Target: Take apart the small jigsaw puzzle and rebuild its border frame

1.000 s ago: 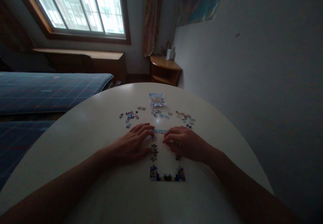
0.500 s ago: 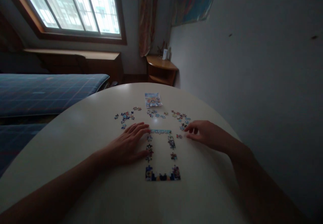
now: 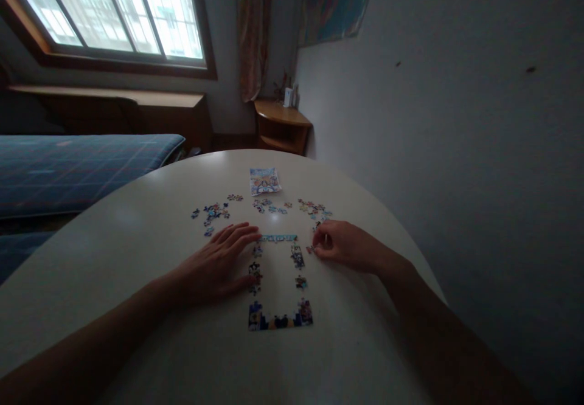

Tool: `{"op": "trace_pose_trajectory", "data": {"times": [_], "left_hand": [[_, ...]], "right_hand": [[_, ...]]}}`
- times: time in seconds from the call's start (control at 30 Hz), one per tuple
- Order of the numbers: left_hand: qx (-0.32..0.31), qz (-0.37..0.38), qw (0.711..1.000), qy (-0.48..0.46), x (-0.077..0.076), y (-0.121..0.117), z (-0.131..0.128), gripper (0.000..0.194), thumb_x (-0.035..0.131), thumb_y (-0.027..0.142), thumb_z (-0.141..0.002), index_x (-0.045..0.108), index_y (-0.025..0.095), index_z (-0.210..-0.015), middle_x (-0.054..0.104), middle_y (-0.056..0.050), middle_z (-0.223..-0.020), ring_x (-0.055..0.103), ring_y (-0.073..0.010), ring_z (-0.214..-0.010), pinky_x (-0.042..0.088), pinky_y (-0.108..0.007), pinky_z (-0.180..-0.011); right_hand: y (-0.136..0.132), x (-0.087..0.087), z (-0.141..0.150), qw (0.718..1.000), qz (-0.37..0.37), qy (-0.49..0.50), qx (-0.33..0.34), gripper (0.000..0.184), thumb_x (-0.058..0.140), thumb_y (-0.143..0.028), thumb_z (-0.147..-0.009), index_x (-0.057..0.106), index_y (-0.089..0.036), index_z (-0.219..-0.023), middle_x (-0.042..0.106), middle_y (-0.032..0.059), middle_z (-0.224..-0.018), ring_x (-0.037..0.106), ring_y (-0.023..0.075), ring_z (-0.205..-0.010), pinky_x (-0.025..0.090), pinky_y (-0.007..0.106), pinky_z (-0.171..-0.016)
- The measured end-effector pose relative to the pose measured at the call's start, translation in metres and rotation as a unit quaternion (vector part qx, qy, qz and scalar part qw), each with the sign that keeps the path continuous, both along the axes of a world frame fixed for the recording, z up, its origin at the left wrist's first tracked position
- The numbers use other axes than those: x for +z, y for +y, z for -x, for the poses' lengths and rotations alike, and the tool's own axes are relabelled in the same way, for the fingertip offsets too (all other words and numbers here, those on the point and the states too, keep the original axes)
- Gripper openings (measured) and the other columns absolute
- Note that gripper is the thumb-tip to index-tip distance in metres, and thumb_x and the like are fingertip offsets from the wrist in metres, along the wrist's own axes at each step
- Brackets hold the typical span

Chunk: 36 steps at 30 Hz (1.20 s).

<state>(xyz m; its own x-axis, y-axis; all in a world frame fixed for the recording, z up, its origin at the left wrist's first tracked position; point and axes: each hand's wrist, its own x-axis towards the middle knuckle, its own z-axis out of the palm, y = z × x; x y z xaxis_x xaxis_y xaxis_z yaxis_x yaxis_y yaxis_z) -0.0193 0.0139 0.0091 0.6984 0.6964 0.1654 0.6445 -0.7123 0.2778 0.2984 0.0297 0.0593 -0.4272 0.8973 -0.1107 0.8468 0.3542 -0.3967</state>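
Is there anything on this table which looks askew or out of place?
Nothing looks spilled. The puzzle border has gaps on its right side, where a slightly slanted section and a small piece sit apart. One loose piece lies outside it, by the right hand.

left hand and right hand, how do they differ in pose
The left hand lies flattish, fingers extended; the right hand has curled fingers. The left hand is at the left edge of the puzzle border; the right hand is at a loose piece right of that border. Both are bare.
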Motion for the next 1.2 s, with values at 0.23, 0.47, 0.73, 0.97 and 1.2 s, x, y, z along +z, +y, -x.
{"op": "trace_pose_trajectory", "data": {"times": [0.23,0.47,0.73,0.97,1.2], "left_hand": [[-0.003,0.001,1.0,0.006,0.0,0.0,0.001,0.071,0.054,0.058,-0.093,0.028,0.026,-0.151,0.035,-0.01,-0.158,0.027,-0.0337,-0.147,0.03,-0.055,-0.118],[-0.003,-0.001,1.0,-0.001,0.002,0.0,-0.001,0.07,0.054,0.057,-0.093,0.03,0.025,-0.15,0.037,-0.012,-0.156,0.03,-0.0357,-0.145,0.031,-0.057,-0.117],[0.001,0.001,1.0,0.004,0.003,-0.002,-0.001,0.069,0.054,0.056,-0.094,0.029,0.025,-0.15,0.037,-0.012,-0.156,0.028,-0.0351,-0.146,0.03,-0.057,-0.117],[-0.014,-0.024,0.999,-0.021,0.005,-0.001,-0.002,0.064,0.059,0.045,-0.09,0.035,0.025,-0.146,0.042,-0.011,-0.152,0.033,-0.0343,-0.143,0.031,-0.057,-0.116],[-0.165,-0.012,0.986,-0.028,0.024,-0.033,-0.029,0.053,0.059,0.034,-0.086,0.048,0.027,-0.138,0.054,-0.005,-0.145,0.043,-0.029,-0.138,0.026,-0.053,-0.12]], "right_hand": [[-0.002,0.001,0.002,1.0,0.016,0.012,0.011,0.02,0.068,-0.024,-0.076,0.07,-0.019,-0.095,0.067,0.0034,-0.088,0.058,0.0154,-0.076,0.04,0.026,-0.068],[-0.005,0.002,0.003,1.0,0.019,0.009,0.018,0.011,0.069,-0.025,-0.075,0.067,-0.018,-0.083,0.066,0.0041,-0.085,0.057,0.0155,-0.074,0.04,0.026,-0.065],[-0.013,0.011,0.009,0.996,0.063,0.034,0.06,0.014,0.065,-0.017,-0.076,0.065,-0.019,-0.09,0.067,0.0006,-0.079,0.057,0.0124,-0.066,0.038,0.023,-0.059],[-0.014,0.015,0.011,0.99,0.065,0.071,0.098,0.018,0.06,-0.013,-0.081,0.071,-0.019,-0.095,0.07,0.0011,-0.082,0.062,0.0129,-0.071,0.043,0.024,-0.067],[-0.014,0.016,0.011,0.979,0.103,0.156,0.079,0.004,0.068,-0.021,-0.082,0.068,-0.017,-0.084,0.073,0.0015,-0.083,0.064,0.0131,-0.074,0.047,0.024,-0.069]]}}
